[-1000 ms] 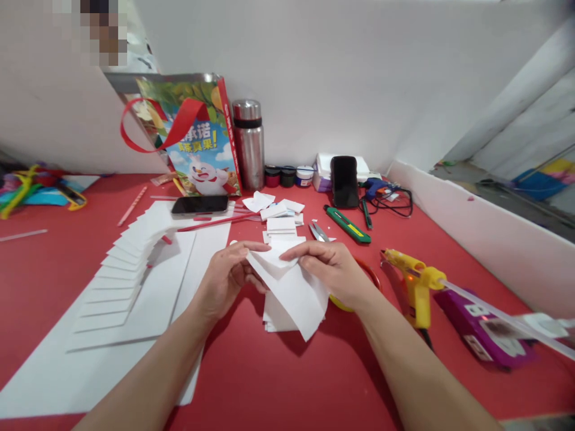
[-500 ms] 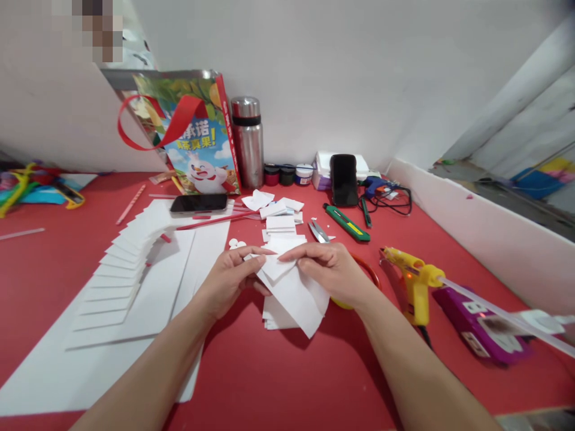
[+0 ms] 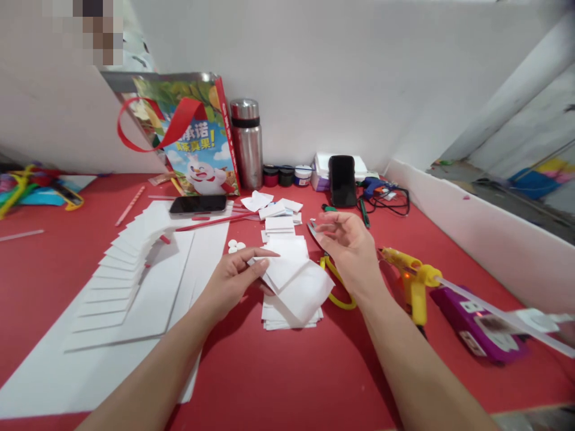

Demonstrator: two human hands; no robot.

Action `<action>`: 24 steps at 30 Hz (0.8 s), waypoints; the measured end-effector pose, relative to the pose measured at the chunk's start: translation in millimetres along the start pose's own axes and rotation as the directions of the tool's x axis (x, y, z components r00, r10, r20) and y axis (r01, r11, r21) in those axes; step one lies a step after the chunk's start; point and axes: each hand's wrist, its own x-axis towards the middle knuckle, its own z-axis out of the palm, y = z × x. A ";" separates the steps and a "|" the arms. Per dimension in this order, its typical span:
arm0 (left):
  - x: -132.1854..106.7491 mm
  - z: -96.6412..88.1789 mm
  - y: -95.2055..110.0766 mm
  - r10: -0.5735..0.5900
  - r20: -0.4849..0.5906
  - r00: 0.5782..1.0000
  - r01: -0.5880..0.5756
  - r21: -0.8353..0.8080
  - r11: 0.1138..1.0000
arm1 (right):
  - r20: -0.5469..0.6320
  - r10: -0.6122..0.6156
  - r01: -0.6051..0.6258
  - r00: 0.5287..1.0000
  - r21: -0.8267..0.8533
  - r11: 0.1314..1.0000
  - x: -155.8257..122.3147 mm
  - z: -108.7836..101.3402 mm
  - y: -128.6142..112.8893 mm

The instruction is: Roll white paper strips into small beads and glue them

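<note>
My left hand pinches a folded sheet of white paper between thumb and fingers. One flap lies folded over, and the loose corner points right. Below it a stack of white paper pieces rests on the red table. My right hand is off the paper, its thumb and fingers curved but apart, above a pair of scissors with yellow handles. It covers part of the scissors, and whether it touches them I cannot tell. More cut paper pieces lie beyond the hands.
A stepped white card model lies on white sheets at left. To the right are a yellow glue gun and a purple power strip. A printed bag, steel flask, paint jars and phone stand behind.
My right hand has let go of the paper and moved up and right, over the scissors and the green cutter. My left hand keeps the paper, whose free corner has swung slightly right.
</note>
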 end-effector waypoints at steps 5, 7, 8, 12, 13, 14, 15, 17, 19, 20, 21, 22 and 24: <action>-0.4 0.2 4.7 0.098 -0.045 0.994 -0.092 0.128 0.987 | 0.394 0.102 -0.087 0.913 -0.057 0.995 -11.5 11.9 -11.2; -0.6 -0.8 5.1 0.100 -0.050 0.994 -0.092 0.142 0.986 | 0.444 0.119 -0.033 0.888 -0.196 0.980 -14.1 14.8 -11.6; -0.7 -1.3 4.7 0.093 -0.052 0.994 -0.085 0.140 0.986 | 0.453 0.131 -0.013 0.882 -0.253 0.967 -14.6 15.5 -11.2; -0.5 -2.9 2.0 0.096 -0.055 0.994 -0.090 0.095 0.991 | 0.476 0.241 -0.126 0.846 -0.260 0.957 -13.7 14.3 -11.3; -0.5 -2.9 1.6 0.100 -0.054 0.994 -0.096 0.080 0.992 | 0.482 0.268 -0.171 0.834 -0.236 0.957 -13.3 13.3 -11.8; -0.5 -2.7 1.3 0.102 -0.052 0.993 -0.098 0.064 0.993 | 0.486 0.288 -0.209 0.825 -0.212 0.955 -12.9 12.3 -12.3; -0.5 -2.4 1.3 0.098 -0.049 0.994 -0.096 0.051 0.994 | 0.491 0.301 -0.238 0.817 -0.189 0.953 -12.8 11.3 -12.6; -0.6 -1.7 1.7 0.086 -0.046 0.995 -0.085 0.036 0.996 | 0.501 0.307 -0.270 0.809 -0.148 0.951 -12.8 9.7 -11.9; -0.3 -1.1 2.0 0.085 -0.057 0.995 -0.083 0.040 0.996 | 0.507 0.305 -0.284 0.806 -0.122 0.951 -13.2 8.7 -9.9; -0.1 -1.1 1.9 0.091 -0.069 0.994 -0.087 0.047 0.995 | 0.511 0.305 -0.288 0.804 -0.114 0.951 -13.4 8.4 -8.8; 0.2 -1.1 1.7 0.095 -0.079 0.992 -0.091 0.056 0.994 | 0.514 0.306 -0.293 0.802 -0.108 0.950 -13.7 8.2 -7.9; 0.4 -1.2 1.5 0.098 -0.085 0.992 -0.093 0.064 0.994 | 0.516 0.309 -0.298 0.799 -0.106 0.949 -13.8 8.1 -7.4; 0.6 -1.6 1.3 0.096 -0.082 0.992 -0.090 0.077 0.993 | 0.518 0.304 -0.290 0.800 -0.111 0.951 -13.7 8.6 -7.9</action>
